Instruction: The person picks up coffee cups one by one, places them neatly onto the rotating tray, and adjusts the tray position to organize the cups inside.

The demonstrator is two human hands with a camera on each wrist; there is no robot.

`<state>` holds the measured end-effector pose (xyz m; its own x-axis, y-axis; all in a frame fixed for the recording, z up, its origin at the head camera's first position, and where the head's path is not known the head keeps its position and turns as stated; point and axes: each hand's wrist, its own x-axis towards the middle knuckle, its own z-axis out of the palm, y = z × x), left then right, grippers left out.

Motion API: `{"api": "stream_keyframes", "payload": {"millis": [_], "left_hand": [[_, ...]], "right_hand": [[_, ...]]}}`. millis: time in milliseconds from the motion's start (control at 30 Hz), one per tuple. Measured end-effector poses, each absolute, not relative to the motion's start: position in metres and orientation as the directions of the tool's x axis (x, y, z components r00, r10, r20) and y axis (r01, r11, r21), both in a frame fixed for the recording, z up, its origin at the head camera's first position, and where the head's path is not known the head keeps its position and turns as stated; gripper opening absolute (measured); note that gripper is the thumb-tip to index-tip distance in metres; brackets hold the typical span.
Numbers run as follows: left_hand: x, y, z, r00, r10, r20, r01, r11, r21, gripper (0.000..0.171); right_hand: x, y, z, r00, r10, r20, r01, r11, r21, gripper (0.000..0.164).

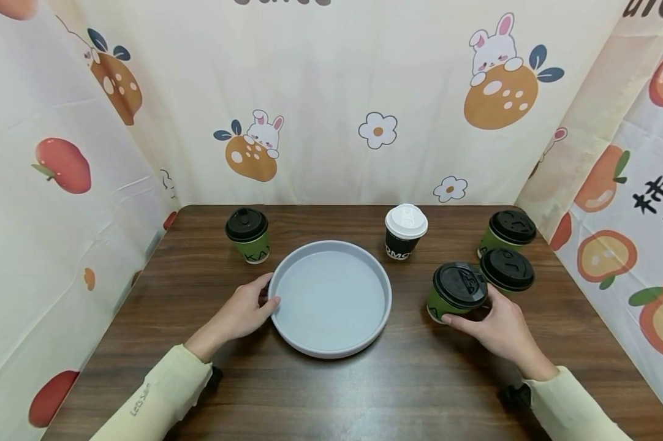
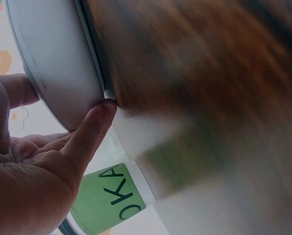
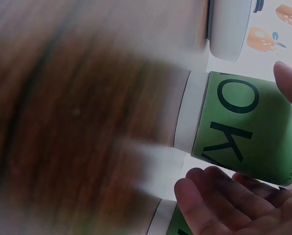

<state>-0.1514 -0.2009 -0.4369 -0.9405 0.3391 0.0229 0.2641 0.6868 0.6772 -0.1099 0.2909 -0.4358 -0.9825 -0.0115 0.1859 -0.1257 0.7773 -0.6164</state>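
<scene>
A round light-grey tray [image 1: 331,300] lies mid-table. My left hand [image 1: 247,309] grips its left rim; in the left wrist view the thumb and fingers lie on either side of the tray's wall [image 2: 62,58]. To the right, my right hand [image 1: 499,324] holds a green paper coffee cup [image 1: 442,305] with a black lid. The right wrist view shows the thumb and fingers on opposite sides of this cup [image 3: 243,122], which stands upright, its base at the tabletop. Just behind this hand is a second green cup with a black lid [image 1: 507,269].
Another green cup [image 1: 512,227] stands at the back right. A black cup with a white lid [image 1: 406,229] stands behind the tray's right side. One more green cup [image 1: 249,236] is at the back left. Patterned curtains [image 1: 331,92] border the wooden table [image 1: 331,398].
</scene>
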Motion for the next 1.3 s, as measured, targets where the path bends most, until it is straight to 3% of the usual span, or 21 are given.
{"api": "stream_keyframes", "payload": {"millis": [1300], "left_hand": [[-0.152, -0.200, -0.436, -0.950, 0.311, 0.011, 0.236, 0.696, 0.679, 0.053]], "right_hand": [[-0.114, 0.277, -0.429, -0.973, -0.016, 0.230, -0.160, 0.766, -0.622, 0.070]]}}
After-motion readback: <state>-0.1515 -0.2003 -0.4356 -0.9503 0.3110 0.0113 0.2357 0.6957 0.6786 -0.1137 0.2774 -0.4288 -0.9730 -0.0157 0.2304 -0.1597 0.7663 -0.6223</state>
